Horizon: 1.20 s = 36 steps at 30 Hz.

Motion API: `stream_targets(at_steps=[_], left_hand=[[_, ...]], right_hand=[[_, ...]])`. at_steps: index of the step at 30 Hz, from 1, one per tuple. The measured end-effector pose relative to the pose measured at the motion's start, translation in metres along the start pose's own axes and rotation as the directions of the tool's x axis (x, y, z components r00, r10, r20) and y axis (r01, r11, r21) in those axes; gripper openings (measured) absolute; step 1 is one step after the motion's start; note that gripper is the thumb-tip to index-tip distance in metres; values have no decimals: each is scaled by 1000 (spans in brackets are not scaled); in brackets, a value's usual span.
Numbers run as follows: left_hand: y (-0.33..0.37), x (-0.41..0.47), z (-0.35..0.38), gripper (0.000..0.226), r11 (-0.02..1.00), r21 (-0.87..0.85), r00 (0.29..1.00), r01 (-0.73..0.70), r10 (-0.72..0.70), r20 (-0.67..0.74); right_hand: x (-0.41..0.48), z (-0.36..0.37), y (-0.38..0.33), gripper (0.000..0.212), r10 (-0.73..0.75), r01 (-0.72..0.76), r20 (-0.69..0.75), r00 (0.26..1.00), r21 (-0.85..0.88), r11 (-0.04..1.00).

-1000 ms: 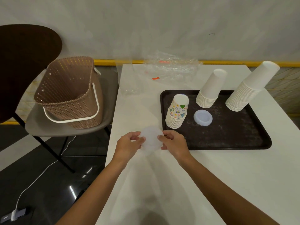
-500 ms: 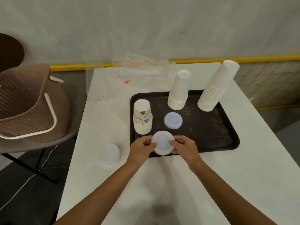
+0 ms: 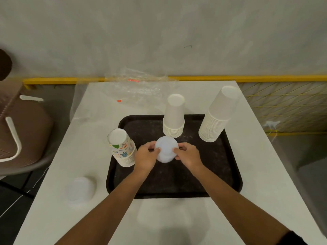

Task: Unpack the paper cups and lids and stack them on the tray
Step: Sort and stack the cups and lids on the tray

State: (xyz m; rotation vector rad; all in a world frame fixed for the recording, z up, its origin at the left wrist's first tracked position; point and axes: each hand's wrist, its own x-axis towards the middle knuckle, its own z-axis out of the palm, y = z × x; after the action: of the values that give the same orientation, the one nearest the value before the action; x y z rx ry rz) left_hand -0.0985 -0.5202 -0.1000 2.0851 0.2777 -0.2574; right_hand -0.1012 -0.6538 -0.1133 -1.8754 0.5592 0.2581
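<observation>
At the far left, off the worktop (image 3: 265, 174), a brown woven basket (image 3: 21, 131) with a white handle sits on a chair seat. Near the worktop's front-left corner rests a separate stack of translucent lids (image 3: 80, 190). The dark tray (image 3: 177, 181) occupies the worktop's middle; at its left edge stands an inverted stack of patterned paper cups (image 3: 122, 147). The left hand (image 3: 146, 156) and right hand (image 3: 188, 155) pinch a stack of white lids (image 3: 166, 149) from opposite sides over the tray's centre. Behind it stands a short stack of plain white cups (image 3: 174, 117), and at the tray's back-right corner a taller stack of white cups (image 3: 218, 115). Crumpled clear plastic wrap (image 3: 131, 89) lies along the worktop's back edge.
</observation>
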Motion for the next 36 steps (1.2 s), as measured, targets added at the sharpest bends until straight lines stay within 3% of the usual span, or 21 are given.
stream_targets(at_steps=[7,18,25,36], left_hand=[[-8,8,13,41,997,55,997,62,-59,-58],[-11,-15,7,45,993,32,994,110,-110,-2],[-41,-57,-32,26,992,-55,985,111,-103,139],[-99,-93,-125,14,995,-62,991,83,-76,111]], right_hand=[[15,5,6,35,-1,8,70,998,-101,995],[3,-4,13,42,-5,19,93,996,-150,988],[-37,-13,18,33,-60,69,75,995,-118,991],[-96,69,12,27,-98,120,213,972,-96,988]])
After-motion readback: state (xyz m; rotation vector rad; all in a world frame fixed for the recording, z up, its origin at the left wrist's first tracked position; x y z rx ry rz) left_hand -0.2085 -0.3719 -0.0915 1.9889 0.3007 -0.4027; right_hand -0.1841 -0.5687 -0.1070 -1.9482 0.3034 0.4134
